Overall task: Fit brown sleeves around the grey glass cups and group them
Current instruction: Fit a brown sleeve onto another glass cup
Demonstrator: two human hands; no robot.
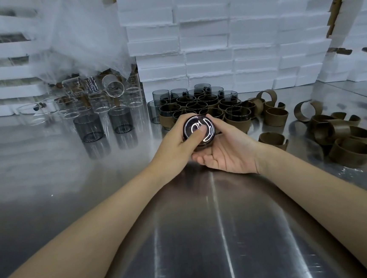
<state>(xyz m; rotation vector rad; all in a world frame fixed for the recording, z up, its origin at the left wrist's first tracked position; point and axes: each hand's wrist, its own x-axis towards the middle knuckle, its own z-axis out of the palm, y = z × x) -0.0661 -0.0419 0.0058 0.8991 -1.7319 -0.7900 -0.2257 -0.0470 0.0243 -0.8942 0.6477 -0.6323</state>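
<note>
grey glass cup (210, 134) tipped on its side, base toward the camera, just before a tight group of upright sleeved cups (199, 106); two bare grey cups (89, 127) stand upright at left; loose brown sleeves (342, 134) lie heaped at right.

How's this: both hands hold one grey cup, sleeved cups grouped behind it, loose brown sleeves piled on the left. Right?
Wrong side: the head view shows the loose brown sleeves piled on the right. The rest holds: left hand and right hand hold the grey cup, sleeved cups grouped behind.
</note>
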